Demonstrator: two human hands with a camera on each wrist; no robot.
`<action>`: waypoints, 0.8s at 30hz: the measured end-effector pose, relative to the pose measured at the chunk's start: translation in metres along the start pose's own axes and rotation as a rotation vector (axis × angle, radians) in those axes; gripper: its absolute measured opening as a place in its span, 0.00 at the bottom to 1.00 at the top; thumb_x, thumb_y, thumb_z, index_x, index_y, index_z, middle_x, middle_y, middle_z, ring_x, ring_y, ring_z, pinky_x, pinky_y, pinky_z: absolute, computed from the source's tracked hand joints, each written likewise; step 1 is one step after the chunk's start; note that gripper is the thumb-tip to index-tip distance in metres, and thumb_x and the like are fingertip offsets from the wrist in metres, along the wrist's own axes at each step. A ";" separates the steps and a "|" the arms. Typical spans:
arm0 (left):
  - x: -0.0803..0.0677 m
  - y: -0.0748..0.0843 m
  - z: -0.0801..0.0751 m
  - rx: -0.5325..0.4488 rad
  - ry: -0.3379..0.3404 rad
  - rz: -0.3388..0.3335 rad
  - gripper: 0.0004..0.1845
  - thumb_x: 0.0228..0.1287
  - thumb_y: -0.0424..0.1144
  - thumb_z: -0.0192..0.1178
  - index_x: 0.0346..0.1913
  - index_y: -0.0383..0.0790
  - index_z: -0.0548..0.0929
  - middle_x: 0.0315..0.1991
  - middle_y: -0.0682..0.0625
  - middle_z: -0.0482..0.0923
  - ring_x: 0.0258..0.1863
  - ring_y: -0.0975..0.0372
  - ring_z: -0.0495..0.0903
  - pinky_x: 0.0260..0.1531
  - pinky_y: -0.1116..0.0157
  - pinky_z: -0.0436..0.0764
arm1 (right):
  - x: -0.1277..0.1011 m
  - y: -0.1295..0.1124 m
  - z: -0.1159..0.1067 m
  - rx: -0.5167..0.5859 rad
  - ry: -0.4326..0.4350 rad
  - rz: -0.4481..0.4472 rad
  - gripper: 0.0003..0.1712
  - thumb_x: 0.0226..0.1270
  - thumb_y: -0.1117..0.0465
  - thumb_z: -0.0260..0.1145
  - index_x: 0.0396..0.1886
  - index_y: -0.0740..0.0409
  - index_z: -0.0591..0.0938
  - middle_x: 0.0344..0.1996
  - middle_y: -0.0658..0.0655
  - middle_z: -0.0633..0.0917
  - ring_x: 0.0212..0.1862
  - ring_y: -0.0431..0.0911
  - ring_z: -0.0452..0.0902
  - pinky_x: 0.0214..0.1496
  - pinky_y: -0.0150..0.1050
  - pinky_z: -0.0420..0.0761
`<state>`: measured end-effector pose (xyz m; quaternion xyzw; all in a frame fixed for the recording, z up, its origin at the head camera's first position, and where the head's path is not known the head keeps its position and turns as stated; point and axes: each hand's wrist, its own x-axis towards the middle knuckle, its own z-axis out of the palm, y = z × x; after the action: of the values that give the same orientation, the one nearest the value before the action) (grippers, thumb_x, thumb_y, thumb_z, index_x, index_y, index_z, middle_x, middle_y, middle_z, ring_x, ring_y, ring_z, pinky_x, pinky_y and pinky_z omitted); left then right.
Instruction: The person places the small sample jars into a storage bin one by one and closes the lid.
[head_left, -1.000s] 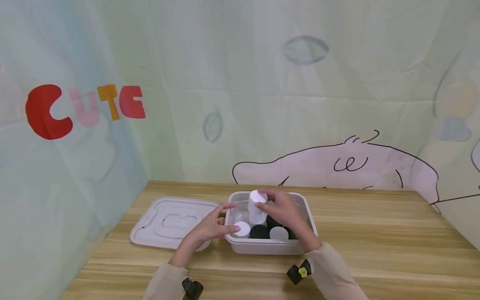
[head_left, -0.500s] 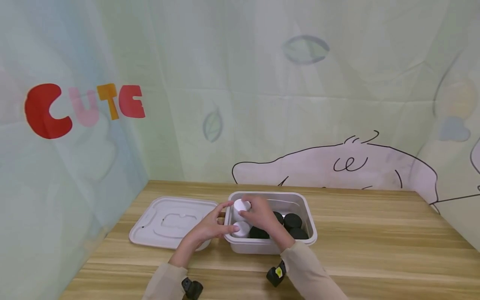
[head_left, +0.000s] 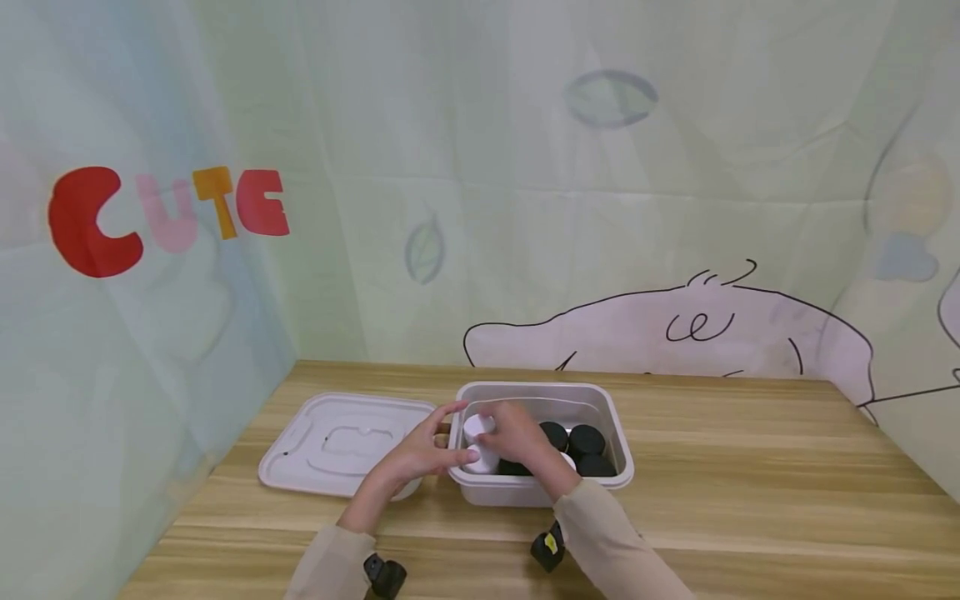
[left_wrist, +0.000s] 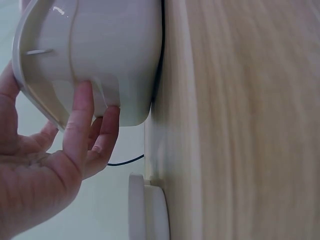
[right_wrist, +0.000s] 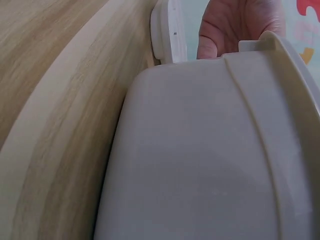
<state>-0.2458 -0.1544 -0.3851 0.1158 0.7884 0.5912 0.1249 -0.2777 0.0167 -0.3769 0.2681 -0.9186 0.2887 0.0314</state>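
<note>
A pale plastic bin (head_left: 542, 495) stands on the wooden table and holds several small jars. My left hand (head_left: 429, 442) grips the bin's left end; in the left wrist view its fingers (left_wrist: 82, 125) curl under the rim of the bin (left_wrist: 115, 60). My right hand (head_left: 516, 435) reaches into the bin's left part and holds a white-lidded jar (head_left: 478, 426) low inside it. Just in front stands another white-lidded jar (head_left: 471, 459). Black-lidded jars (head_left: 585, 438) fill the right half. The right wrist view shows only the bin's outer wall (right_wrist: 200, 165), not my right hand.
The bin's lid (head_left: 341, 442) lies flat on the table left of the bin, with its edge (left_wrist: 147, 210) close to my left hand. Printed cloth walls close off the back and both sides. Bare wooden tabletop (head_left: 750, 483) stretches to the right.
My right hand carried the white-lidded jar from above the bin's middle leftward and down into its left end. The left hand stayed on the bin's left end.
</note>
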 end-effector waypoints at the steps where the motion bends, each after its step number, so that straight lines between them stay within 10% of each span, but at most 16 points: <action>1: 0.000 0.000 0.000 -0.002 -0.001 0.001 0.41 0.52 0.39 0.66 0.68 0.45 0.57 0.56 0.31 0.64 0.45 0.52 0.75 0.31 0.60 0.77 | 0.000 0.000 0.000 -0.006 -0.003 0.008 0.13 0.53 0.64 0.68 0.38 0.66 0.82 0.33 0.59 0.83 0.30 0.44 0.72 0.32 0.36 0.73; 24: -0.001 0.000 0.000 -0.018 -0.001 -0.002 0.41 0.52 0.38 0.66 0.68 0.43 0.56 0.57 0.32 0.63 0.42 0.56 0.76 0.29 0.63 0.76 | -0.004 -0.003 -0.002 0.013 0.009 0.100 0.11 0.50 0.67 0.69 0.37 0.62 0.85 0.41 0.60 0.83 0.45 0.52 0.76 0.47 0.46 0.75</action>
<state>-0.2452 -0.1550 -0.3854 0.1143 0.7830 0.5982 0.1268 -0.2733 0.0172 -0.3746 0.2210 -0.9287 0.2971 0.0193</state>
